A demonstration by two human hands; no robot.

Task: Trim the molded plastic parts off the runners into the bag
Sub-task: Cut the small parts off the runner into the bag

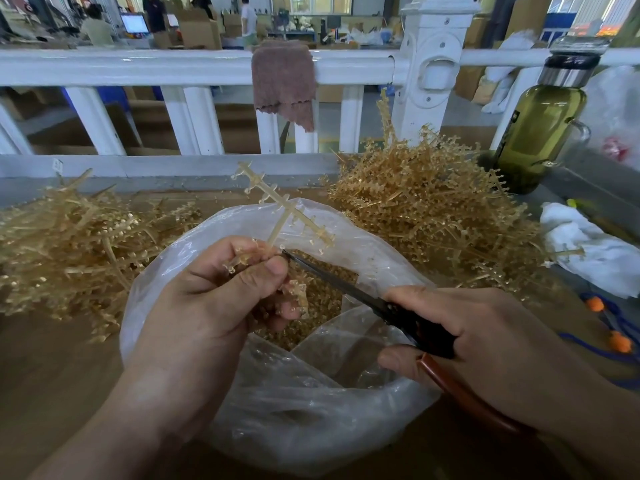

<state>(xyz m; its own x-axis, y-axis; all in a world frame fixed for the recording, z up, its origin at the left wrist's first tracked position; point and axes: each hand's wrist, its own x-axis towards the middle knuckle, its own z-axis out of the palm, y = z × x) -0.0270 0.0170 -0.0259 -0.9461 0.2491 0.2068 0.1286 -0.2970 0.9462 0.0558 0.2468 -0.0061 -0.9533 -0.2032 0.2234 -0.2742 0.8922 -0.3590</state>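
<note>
My left hand pinches a translucent amber runner between thumb and fingers, its branched stem sticking up and away over the open clear plastic bag. My right hand grips scissors with dark blades and a red-brown handle; the blade tips touch the runner just beside my left thumb. Inside the bag lies a heap of small amber trimmed parts.
One pile of amber runners lies at the back right, another pile at the left. A green bottle stands far right, beside white cloth. A white railing with a brown rag borders the table's far edge.
</note>
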